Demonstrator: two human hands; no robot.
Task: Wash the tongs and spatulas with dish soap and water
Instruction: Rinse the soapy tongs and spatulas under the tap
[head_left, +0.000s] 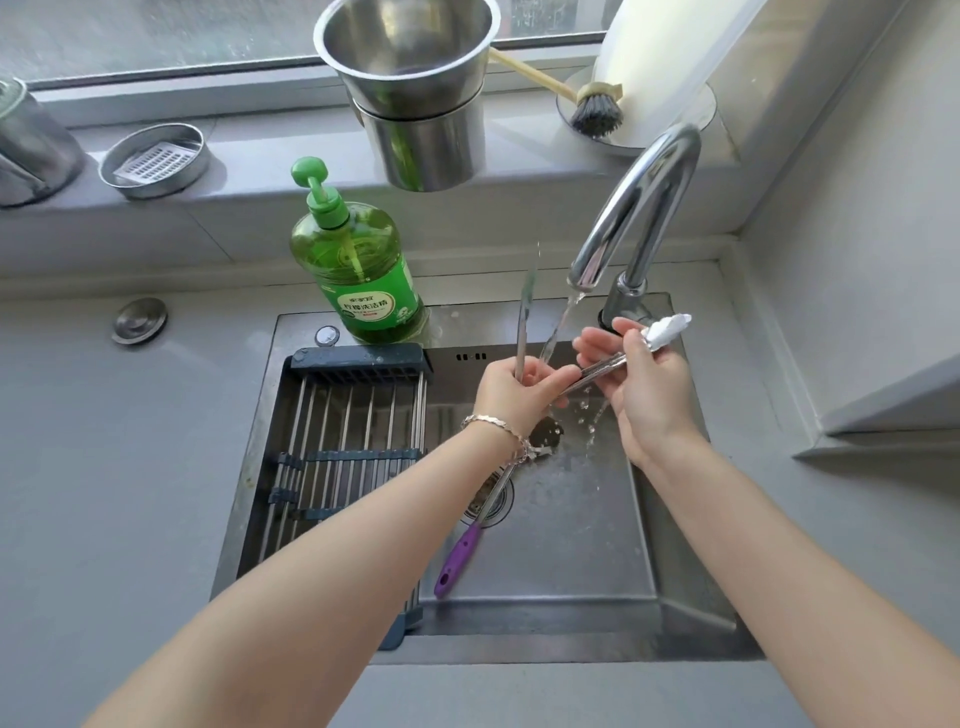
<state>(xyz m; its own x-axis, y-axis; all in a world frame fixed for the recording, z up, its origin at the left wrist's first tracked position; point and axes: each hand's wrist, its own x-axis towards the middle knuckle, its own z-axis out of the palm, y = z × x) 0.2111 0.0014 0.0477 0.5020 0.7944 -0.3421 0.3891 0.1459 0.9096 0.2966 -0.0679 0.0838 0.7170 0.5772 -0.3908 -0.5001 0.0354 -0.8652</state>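
Metal tongs (524, 317) with a white silicone tip (667, 328) are spread open under the running tap (639, 208). My left hand (519, 389) grips the hinge end, one arm pointing up. My right hand (639, 384) holds the other arm near its white tip. Water falls between the two arms. A spatula with a purple handle (457, 561) lies in the sink (571, 545), its head partly hidden under my left wrist. A green dish soap pump bottle (358, 265) stands at the sink's back rim.
A sliding drain rack (343, 441) covers the sink's left half. On the window ledge stand stacked steel pots (415, 93), a round steel dish (156, 161), a dish brush (592, 109) and a paper towel roll (665, 62). Grey counter surrounds the sink.
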